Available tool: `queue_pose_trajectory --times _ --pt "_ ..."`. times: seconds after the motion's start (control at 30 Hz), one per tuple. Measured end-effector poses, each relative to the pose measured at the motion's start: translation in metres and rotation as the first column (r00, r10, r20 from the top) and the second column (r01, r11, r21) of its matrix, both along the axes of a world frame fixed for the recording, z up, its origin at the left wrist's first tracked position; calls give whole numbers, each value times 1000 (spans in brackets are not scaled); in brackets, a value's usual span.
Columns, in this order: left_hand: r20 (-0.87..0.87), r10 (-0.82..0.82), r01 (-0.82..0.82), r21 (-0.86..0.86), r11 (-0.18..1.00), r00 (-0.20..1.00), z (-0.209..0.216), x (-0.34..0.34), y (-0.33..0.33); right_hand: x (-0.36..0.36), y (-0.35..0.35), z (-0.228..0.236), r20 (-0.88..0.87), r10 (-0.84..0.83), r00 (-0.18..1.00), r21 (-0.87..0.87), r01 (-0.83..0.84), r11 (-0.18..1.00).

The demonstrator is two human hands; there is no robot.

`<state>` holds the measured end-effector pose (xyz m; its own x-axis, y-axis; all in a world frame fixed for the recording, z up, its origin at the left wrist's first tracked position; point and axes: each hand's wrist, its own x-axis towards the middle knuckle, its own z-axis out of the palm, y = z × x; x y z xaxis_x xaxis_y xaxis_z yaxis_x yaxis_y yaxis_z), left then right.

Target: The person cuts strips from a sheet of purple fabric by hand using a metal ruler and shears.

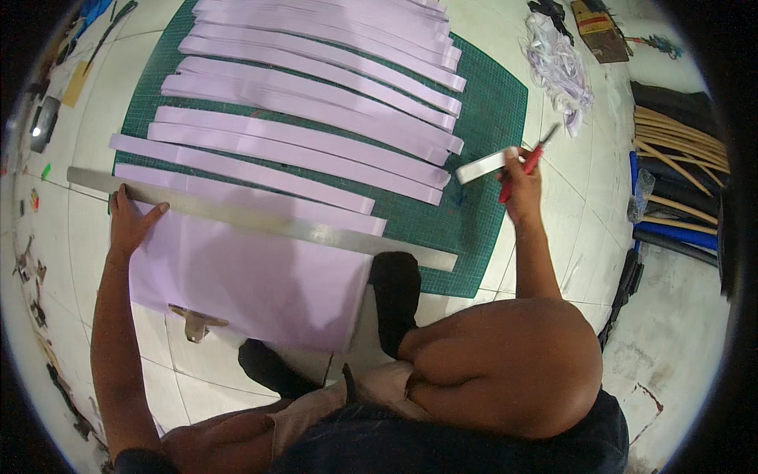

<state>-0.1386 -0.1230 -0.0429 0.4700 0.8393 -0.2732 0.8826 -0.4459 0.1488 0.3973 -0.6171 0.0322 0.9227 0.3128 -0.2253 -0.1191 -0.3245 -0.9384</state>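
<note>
Across a stack of pale lilac sheets (245, 265) lies a long metal ruler (316, 231). My left hand (133, 221) rests near the ruler's left end, fingers spread, pressing on it and the sheets. My right hand (523, 186) is raised over the right side of the green cutting mat (493, 103). It is closed round a red-handled cutter (530, 160) with a thin dark tip, and also holds a flat whitish strip (480, 167). Several long lilac strips (316, 110) lie in rows on the mat. A metal bulldog clip (196, 322) grips the sheets' near edge.
My feet in dark socks (395, 288) are beside the sheets on the white tiled floor (553, 245). A heap of whitish scraps (557, 63) lies at the far right. Wooden rods (679, 138) and dark rolls stand along the right side. Small items litter the left edge.
</note>
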Motion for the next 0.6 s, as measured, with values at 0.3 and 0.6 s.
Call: queue_pose_trajectory --times 0.3,0.6 --pt "-48 30 -31 -11 999 998 1 14 -11 -97 54 -43 -187 453 872 -211 -486 848" --pt "-53 28 -29 -19 999 998 -3 5 -7 -109 59 -63 -132 510 850 -243 -527 815"
